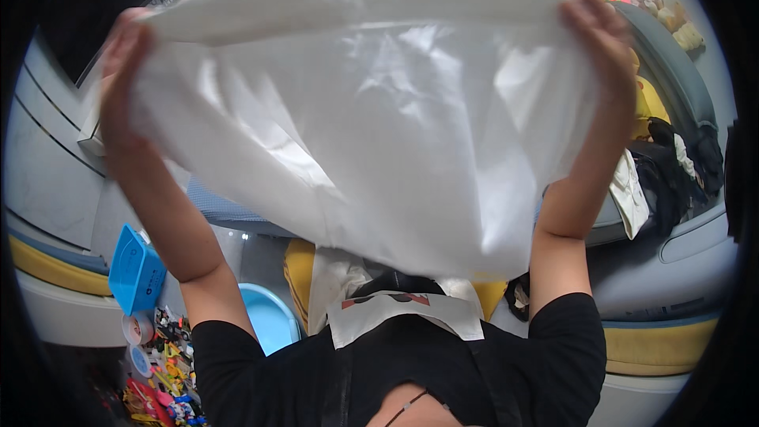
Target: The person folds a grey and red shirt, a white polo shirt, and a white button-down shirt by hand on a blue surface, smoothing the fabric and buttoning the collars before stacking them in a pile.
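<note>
A large, glossy white sheet or bag [403, 130] is stretched out in front of me, creased and blurred along its upper edge. The picture does not settle whether it is plastic or cloth. My left hand [126, 47] grips its upper left corner, and my right hand [599, 35] has the upper right corner. Both hands are raised and wide apart, with motion blur on the fingers. The sheet's lower edge hangs down towards my lap, hiding much of what lies ahead. I wear a light apron [409, 311] over a black shirt.
To the left stand a blue plastic basket [133, 270] and a light blue basin [270, 320], beside a heap of small toys [172, 367]. A grey sofa [670, 53] runs along the right, bearing plush toys [652, 3] and dark clothes [661, 178]. A television [107, 6] is at upper left.
</note>
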Demonstrator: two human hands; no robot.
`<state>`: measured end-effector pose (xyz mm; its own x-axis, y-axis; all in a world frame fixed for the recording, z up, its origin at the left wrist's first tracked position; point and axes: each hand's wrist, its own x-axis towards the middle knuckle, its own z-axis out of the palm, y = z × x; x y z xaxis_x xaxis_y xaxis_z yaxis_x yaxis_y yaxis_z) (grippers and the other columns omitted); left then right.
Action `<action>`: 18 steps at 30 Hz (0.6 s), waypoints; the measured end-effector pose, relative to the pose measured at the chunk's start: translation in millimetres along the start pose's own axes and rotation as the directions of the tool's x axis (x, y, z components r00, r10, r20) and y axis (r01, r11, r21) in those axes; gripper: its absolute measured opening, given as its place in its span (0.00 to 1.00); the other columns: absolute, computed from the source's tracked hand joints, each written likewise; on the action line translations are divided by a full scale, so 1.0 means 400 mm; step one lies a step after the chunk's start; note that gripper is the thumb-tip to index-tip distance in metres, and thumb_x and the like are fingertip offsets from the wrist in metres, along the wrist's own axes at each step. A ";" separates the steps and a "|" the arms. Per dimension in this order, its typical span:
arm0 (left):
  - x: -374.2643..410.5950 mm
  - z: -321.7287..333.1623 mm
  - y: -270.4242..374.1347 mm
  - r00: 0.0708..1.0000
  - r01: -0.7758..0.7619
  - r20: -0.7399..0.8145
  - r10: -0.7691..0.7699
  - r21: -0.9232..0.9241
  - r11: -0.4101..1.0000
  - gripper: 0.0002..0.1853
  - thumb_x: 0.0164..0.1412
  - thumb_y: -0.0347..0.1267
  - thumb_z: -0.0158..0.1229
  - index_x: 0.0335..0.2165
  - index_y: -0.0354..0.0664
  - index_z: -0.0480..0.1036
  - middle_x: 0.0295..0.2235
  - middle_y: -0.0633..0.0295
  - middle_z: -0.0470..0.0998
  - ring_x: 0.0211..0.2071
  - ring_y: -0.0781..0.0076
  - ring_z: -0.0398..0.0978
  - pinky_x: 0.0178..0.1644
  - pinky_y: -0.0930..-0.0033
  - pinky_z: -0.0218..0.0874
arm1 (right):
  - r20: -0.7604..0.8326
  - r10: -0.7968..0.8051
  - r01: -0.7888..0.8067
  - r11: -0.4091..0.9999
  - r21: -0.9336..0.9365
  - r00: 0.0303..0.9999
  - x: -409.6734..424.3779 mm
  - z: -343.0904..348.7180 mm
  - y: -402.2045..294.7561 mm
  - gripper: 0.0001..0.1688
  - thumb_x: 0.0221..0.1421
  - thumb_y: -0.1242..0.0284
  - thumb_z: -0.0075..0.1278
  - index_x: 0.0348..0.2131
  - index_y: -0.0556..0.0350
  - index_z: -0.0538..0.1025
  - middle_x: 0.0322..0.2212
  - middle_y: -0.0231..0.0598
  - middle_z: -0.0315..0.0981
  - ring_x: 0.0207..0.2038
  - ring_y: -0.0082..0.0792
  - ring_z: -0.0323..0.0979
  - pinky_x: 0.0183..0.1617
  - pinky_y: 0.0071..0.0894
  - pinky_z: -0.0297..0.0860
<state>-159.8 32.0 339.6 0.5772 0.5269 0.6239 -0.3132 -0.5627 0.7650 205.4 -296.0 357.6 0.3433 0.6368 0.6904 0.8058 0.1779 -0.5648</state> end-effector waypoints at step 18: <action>0.051 0.522 -0.669 0.973 0.141 0.136 -0.187 0.294 0.945 0.20 0.56 0.31 0.53 0.48 0.38 0.67 0.38 0.42 0.77 0.43 0.46 0.75 0.46 0.56 0.66 | 0.287 0.268 -0.304 0.949 0.087 0.920 -0.055 0.627 0.480 0.26 0.52 0.72 0.53 0.51 0.57 0.70 0.45 0.42 0.73 0.41 0.34 0.75 0.46 0.31 0.71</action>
<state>93.3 60.1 114.3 0.7225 0.5314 0.4423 0.0071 -0.6454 0.7638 231.5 -87.8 120.5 0.3933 0.8487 0.3535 0.6181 0.0405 -0.7850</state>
